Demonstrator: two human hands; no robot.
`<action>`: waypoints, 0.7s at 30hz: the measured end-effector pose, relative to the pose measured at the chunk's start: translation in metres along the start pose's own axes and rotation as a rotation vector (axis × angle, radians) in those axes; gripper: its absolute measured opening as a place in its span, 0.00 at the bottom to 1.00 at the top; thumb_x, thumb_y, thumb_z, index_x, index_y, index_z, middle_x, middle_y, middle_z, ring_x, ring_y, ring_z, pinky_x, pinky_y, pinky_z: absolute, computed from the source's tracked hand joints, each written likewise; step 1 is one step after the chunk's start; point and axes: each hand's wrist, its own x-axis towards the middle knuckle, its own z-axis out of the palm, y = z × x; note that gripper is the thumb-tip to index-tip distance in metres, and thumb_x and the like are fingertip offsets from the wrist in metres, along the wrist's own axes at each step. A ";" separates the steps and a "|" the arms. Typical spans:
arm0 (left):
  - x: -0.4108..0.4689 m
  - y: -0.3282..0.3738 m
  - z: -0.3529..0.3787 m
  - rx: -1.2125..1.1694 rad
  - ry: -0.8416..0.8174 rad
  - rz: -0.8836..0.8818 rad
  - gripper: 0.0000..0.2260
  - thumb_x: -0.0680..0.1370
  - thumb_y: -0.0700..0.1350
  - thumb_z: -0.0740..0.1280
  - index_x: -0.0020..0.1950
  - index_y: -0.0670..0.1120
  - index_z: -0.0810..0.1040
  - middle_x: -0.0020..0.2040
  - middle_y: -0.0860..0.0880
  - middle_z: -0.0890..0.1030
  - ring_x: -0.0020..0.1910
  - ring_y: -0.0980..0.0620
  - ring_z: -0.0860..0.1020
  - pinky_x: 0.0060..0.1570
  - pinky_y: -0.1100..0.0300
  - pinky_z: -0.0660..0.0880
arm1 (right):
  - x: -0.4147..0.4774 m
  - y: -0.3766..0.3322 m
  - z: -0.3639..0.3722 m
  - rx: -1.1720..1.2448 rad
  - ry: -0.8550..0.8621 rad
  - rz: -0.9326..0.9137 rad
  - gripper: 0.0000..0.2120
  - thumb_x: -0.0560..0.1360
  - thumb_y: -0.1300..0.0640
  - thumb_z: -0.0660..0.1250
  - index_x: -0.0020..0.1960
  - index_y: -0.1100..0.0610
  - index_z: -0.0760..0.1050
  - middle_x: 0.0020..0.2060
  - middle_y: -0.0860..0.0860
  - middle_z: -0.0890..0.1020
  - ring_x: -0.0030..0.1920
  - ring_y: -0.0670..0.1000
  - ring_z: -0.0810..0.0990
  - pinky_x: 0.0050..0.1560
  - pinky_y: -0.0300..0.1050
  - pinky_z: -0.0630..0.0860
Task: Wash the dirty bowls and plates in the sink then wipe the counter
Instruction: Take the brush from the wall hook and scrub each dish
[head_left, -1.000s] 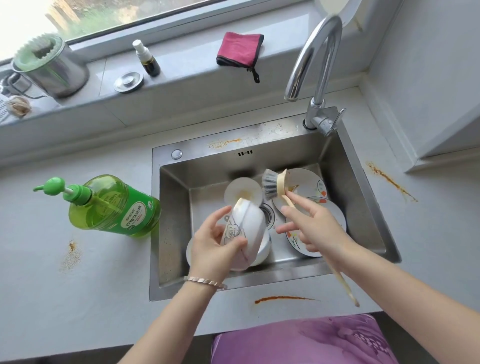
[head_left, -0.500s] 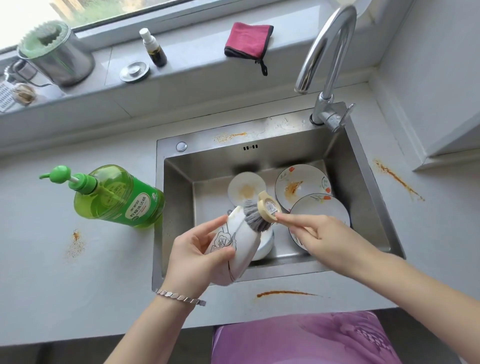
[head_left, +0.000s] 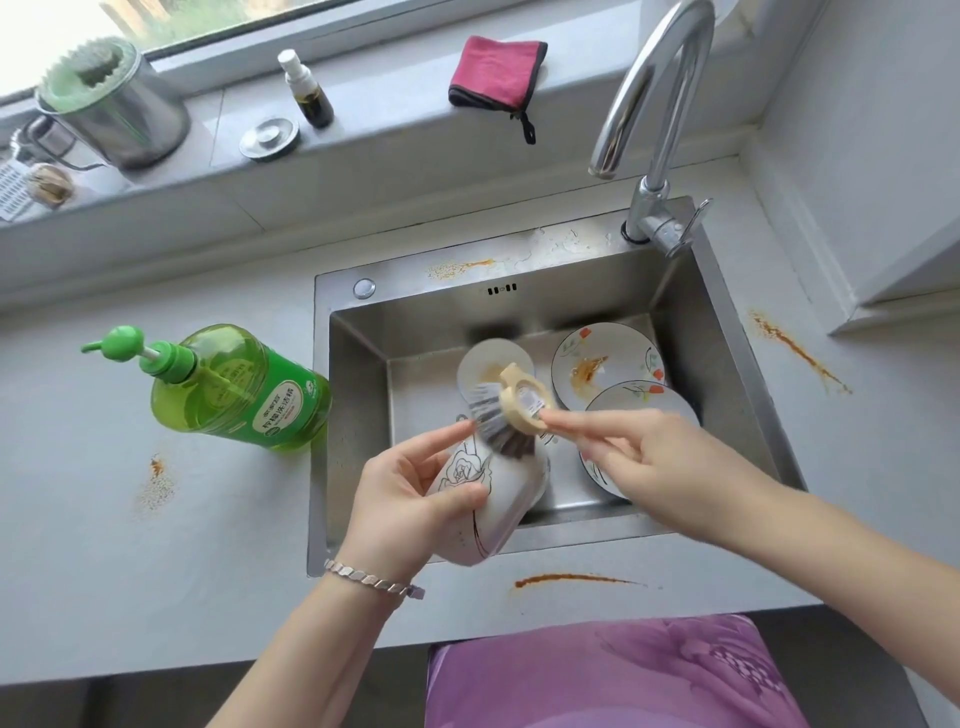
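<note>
Since a second ago the brush (head_left: 511, 410) has swung down from above the plates and now sits with its grey bristles against the mouth of the bowl (head_left: 498, 499), which is held tilted on its side over the near edge of the sink (head_left: 358, 395).

By my judgement the task is at an early stage: this bowl is only now being scrubbed. Two flowered plates lie overlapping at the right of the basin; the far plate (head_left: 608, 364) carries an orange smear and the near plate (head_left: 639, 400) is partly hidden by the right arm. A small round dish (head_left: 483, 364) behind the brush also shows a brownish patch. No stream shows from the tap (head_left: 654, 104). The surface (head_left: 156, 545) is not yet wiped, with orange streaks in front of the sink (head_left: 576, 579), to its right (head_left: 795, 348) and near the green soap bottle (head_left: 244, 395). A folded pink cloth (head_left: 496, 73) lies on the window ledge, well apart from both hands.

The left hand (head_left: 410, 499) grips the bowl from outside, thumb pressed on the painted rose and fingers wrapped behind, the forefinger reaching up towards the rim. The right hand (head_left: 660, 467) pinches the brush handle just behind its pale head, forefinger stretched along it and the other fingers curled beneath
</note>
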 end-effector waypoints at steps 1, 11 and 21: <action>0.000 0.001 0.002 -0.008 0.003 -0.009 0.22 0.57 0.34 0.71 0.48 0.49 0.80 0.37 0.48 0.85 0.35 0.55 0.82 0.34 0.64 0.78 | 0.005 0.006 0.000 -0.001 0.024 0.031 0.18 0.79 0.51 0.57 0.50 0.24 0.67 0.37 0.37 0.83 0.41 0.40 0.81 0.46 0.34 0.76; 0.011 0.014 0.011 -0.148 0.151 -0.063 0.19 0.70 0.26 0.66 0.52 0.49 0.78 0.34 0.50 0.84 0.33 0.56 0.81 0.36 0.63 0.79 | 0.015 0.004 0.001 -0.084 0.141 0.076 0.18 0.80 0.53 0.56 0.62 0.30 0.68 0.43 0.47 0.84 0.36 0.44 0.78 0.44 0.47 0.77; 0.024 0.036 0.027 -0.449 0.378 -0.089 0.21 0.74 0.28 0.63 0.61 0.47 0.75 0.40 0.46 0.81 0.29 0.54 0.81 0.22 0.63 0.76 | -0.016 -0.008 0.049 -0.363 0.239 -0.107 0.23 0.73 0.54 0.55 0.66 0.41 0.70 0.23 0.44 0.62 0.23 0.48 0.62 0.21 0.40 0.58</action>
